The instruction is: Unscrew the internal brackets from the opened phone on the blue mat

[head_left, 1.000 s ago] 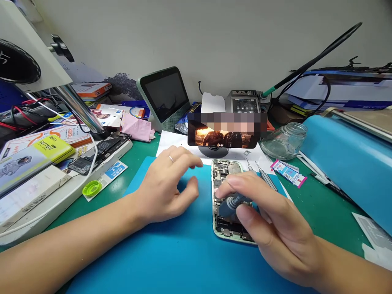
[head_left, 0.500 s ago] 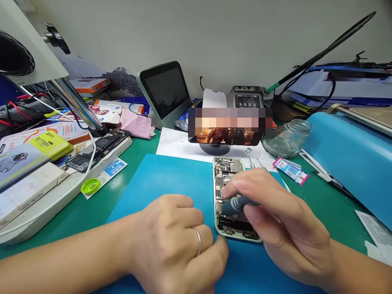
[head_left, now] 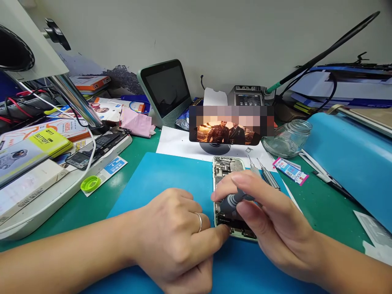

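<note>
Two hands work an opened phone point(head_left: 228, 167) at the blue mat's point(head_left: 171, 175) three o'clock edge: right hand point(head_left: 275, 224) pinching a screwdriver point(head_left: 232, 202), left hand point(head_left: 174, 232) bracing its frame with curled fingers. Likely light and fragile; grip the edges.

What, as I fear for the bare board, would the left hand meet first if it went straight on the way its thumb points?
The opened phone: the left hand points right, its thumb tip seemingly touching the phone's near left corner. Just beyond lie the right hand and its screwdriver.
</note>
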`<state>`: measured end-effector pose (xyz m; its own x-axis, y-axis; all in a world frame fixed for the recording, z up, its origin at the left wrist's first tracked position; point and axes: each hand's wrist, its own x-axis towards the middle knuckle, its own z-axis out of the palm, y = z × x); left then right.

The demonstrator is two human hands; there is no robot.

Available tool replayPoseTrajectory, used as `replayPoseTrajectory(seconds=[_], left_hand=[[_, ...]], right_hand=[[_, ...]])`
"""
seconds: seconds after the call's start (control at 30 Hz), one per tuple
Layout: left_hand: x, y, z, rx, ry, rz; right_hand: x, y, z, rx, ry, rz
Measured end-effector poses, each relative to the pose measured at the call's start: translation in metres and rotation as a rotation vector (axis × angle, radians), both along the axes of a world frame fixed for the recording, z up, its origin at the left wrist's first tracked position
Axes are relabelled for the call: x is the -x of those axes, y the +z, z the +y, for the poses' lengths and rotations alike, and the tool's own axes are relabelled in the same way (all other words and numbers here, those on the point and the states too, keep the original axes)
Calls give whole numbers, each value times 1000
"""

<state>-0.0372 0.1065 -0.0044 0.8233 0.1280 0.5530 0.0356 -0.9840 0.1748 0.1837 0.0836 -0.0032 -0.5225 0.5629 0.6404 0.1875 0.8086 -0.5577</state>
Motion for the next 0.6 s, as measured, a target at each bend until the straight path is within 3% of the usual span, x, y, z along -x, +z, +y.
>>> replayPoseTrajectory(seconds=[0.2, 0.4, 0.6], left_hand=[[1, -1, 1, -9, -37, 19], [0, -5, 1, -24, -119, -76], [0, -4, 1, -31, -152, -91]], right_hand=[[0, 2, 3, -52, 10, -16], [-3, 2, 1, 61, 27, -12], [-2, -2, 1, 52, 20, 17]])
